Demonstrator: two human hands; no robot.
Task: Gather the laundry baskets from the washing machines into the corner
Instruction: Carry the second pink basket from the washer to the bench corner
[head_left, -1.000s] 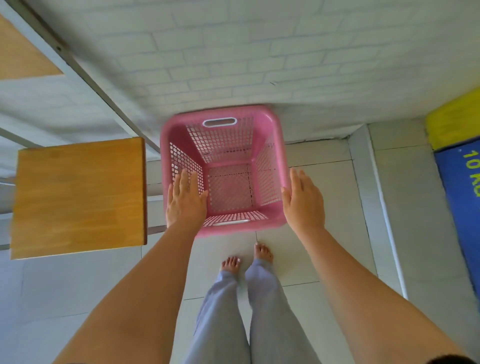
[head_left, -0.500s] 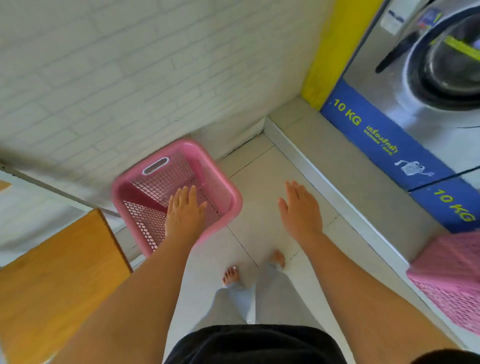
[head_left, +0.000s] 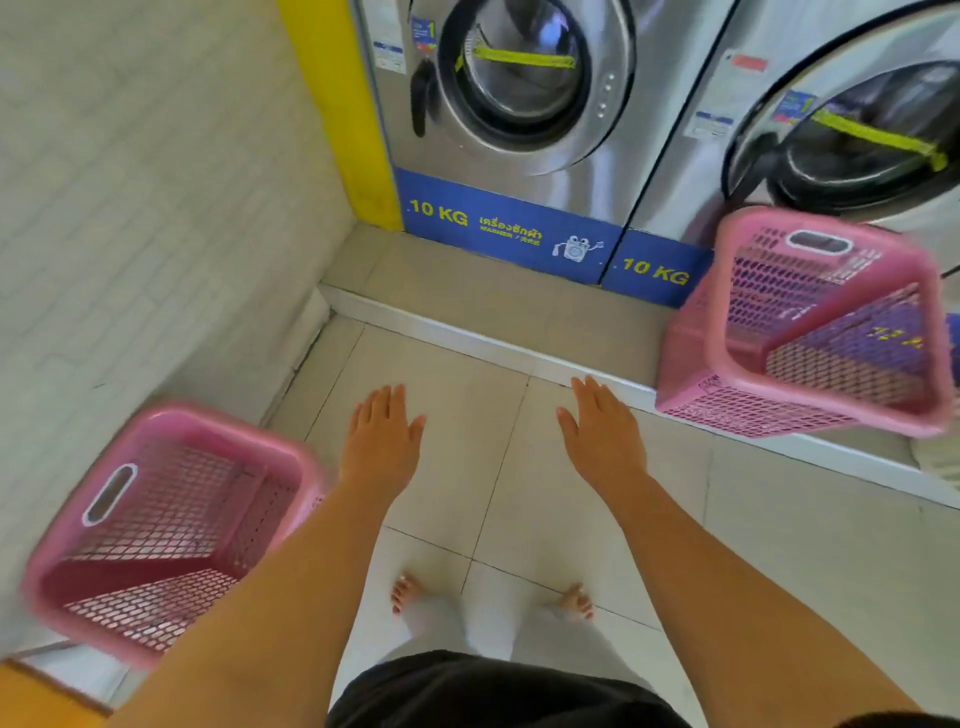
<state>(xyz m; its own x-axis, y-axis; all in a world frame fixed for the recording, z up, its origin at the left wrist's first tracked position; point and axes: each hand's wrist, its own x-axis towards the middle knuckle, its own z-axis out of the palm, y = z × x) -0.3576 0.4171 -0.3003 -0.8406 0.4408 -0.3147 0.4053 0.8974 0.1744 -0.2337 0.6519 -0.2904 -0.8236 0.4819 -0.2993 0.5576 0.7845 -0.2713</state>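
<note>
Our 2 hands, left hand (head_left: 382, 441) & right hand (head_left: 602, 436), hang flat and empty over the floor (head_left: 467, 467). 1 pink basket (head_left: 156, 530) sits by the wall at left. Another basket (head_left: 810, 327) leans on the step by the washers (head_left: 519, 104).

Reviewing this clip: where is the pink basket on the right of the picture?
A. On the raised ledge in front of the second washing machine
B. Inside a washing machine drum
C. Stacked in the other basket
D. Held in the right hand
A. The right basket sits on the ledge before the second washing machine; both the left hand and right hand are empty.
</note>
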